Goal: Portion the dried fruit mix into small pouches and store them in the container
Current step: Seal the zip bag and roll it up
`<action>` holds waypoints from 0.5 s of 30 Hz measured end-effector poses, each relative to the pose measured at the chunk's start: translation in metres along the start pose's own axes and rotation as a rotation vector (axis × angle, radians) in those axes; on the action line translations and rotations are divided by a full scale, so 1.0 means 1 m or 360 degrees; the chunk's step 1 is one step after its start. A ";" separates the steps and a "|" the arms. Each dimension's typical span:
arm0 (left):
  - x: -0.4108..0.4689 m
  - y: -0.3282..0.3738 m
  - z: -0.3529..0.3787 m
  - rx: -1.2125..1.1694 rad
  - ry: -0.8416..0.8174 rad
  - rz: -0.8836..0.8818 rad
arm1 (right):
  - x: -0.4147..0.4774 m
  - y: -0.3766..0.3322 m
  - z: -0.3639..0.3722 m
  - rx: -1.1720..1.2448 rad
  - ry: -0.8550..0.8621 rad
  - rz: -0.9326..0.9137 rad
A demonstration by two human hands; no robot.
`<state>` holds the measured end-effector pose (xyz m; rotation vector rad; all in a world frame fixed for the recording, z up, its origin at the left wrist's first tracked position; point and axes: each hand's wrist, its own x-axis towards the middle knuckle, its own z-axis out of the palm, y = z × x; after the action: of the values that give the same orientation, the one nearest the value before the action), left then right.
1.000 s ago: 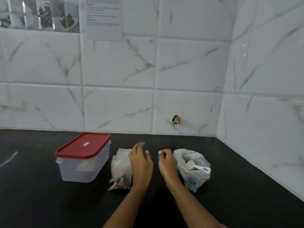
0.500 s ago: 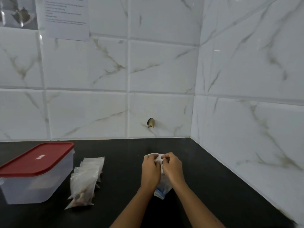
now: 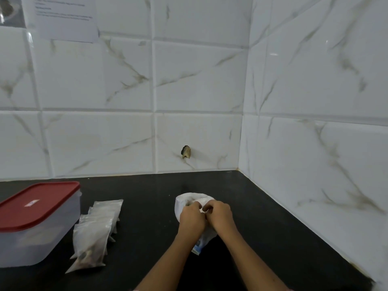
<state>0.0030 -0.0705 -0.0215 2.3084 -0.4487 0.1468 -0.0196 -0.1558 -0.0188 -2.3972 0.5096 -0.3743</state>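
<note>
Both hands work at the mouth of the plastic bag [image 3: 184, 203], which sits on the black countertop [image 3: 151, 190], centre-right, well away from the walls. Left hand [image 3: 192, 220] has its fingers curled, pinching the near rim of the bag. Right hand [image 3: 220, 216] is curled too, thumb and fingers pinching the same rim; the knuckles of the two hands touch. The bag mouth gapes toward the back wall, with dark bits just visible inside; contents otherwise can't be made out. The bag's blue printed bottom corner pokes out below the wrists.

The stack of small pouches [image 3: 94, 234] lies flat to the left of the bag, apart from it; the nearest pouch has some brown mix at its low end. The container [image 3: 31, 246], clear plastic with its red lid [image 3: 35, 203] on, stands just left of the pouches at the frame edge. Behind is a white marble tile wall [image 3: 199, 80] with a chipped hole [image 3: 186, 152], and a paper sheet [image 3: 65, 19] is stuck up at top left, text too blurred to read.
</note>
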 end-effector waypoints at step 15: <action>-0.010 0.041 0.022 -0.0390 0.0116 0.0283 | -0.013 0.033 -0.038 0.1048 0.0433 0.0045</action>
<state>-0.0224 -0.1104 -0.0118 2.0157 -0.6001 0.2479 -0.0548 -0.1940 -0.0140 -1.7104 0.4496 -0.7346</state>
